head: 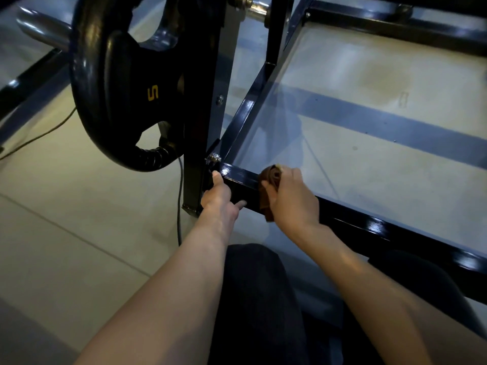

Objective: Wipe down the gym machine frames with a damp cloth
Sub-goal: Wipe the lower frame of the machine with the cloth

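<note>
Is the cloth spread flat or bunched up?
Bunched. The brown cloth is wadded in the right hand, draped over the top edge of the black frame bar, with a fold hanging down its front face.

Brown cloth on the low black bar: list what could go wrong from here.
1. The left hand rests on the bar right beside the brown cloth that the right hand grips; a stroke toward the corner could bump its fingers.
2. The bolt at the joint may snag the cloth.
3. The weight plate hangs close above, so rising carelessly risks a knock.
</note>
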`<action>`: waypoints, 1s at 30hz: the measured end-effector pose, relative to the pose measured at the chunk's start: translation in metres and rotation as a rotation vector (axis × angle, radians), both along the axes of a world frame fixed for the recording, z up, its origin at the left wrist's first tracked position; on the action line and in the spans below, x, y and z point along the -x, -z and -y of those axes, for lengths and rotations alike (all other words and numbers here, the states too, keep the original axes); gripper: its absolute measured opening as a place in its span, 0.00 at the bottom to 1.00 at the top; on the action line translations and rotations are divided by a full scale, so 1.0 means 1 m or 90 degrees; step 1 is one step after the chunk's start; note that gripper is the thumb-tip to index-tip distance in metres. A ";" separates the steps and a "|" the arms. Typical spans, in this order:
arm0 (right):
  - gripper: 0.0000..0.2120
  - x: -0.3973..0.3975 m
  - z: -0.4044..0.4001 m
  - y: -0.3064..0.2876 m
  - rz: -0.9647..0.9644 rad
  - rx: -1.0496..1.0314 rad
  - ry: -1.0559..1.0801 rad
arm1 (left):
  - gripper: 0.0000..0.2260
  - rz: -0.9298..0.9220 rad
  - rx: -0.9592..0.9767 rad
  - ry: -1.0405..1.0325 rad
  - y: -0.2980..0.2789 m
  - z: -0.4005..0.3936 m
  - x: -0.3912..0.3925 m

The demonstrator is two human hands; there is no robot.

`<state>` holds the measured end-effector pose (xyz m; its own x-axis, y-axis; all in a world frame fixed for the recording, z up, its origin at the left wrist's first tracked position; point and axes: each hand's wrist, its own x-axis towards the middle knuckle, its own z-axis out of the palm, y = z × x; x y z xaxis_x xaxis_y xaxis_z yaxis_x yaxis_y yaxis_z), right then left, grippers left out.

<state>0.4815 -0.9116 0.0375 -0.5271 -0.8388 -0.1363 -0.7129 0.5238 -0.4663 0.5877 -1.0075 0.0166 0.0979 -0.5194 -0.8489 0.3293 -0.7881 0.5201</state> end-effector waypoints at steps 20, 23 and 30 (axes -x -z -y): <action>0.19 0.002 0.006 -0.003 0.011 -0.051 0.080 | 0.32 -0.054 -0.026 0.006 -0.005 0.003 -0.009; 0.21 -0.013 0.016 -0.006 0.037 -0.036 -0.035 | 0.26 -0.156 -0.006 -0.060 -0.006 0.001 -0.015; 0.20 0.023 -0.001 -0.003 0.004 -0.037 0.071 | 0.43 -0.254 0.046 -0.081 -0.005 0.011 -0.024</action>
